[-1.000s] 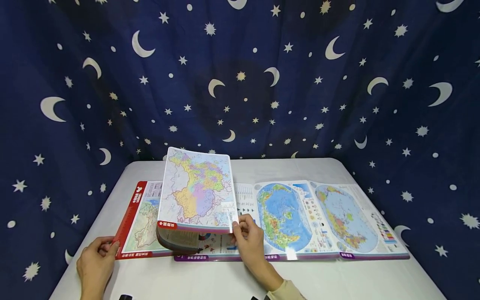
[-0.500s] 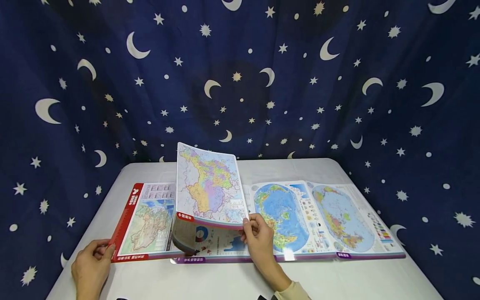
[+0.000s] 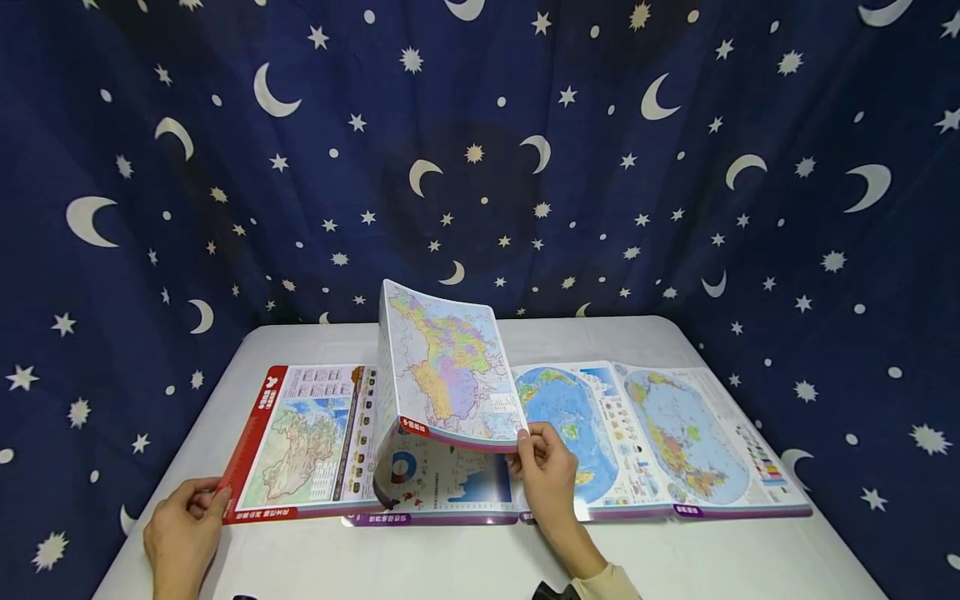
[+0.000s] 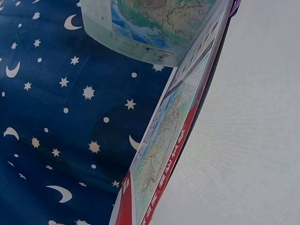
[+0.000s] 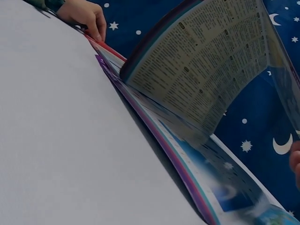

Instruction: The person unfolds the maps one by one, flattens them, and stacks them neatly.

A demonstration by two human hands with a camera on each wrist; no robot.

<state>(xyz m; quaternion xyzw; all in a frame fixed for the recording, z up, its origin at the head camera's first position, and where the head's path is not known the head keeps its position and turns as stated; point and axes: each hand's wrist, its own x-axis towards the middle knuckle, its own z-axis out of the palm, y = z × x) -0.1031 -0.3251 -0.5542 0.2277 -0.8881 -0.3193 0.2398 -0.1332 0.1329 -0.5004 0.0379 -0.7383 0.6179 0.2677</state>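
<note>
The left hand (image 3: pixel 182 529) sits low on the left, its thumb (image 3: pixel 220 502) and curled fingers (image 3: pixel 197 486) pinching, while the right hand (image 3: pixel 551 475) — well apart, farther forward and nearer the middle — pinches too, thumb against bent fingers, its forearm (image 3: pixel 581 552) slanting back toward the lower right.

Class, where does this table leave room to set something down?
Bare: the table in front, between left hand and right sleeve; front right, beyond that sleeve; the back strip between world maps and curtain. Crowded: the middle, where the right hand holds a raised page over other pages.
</note>
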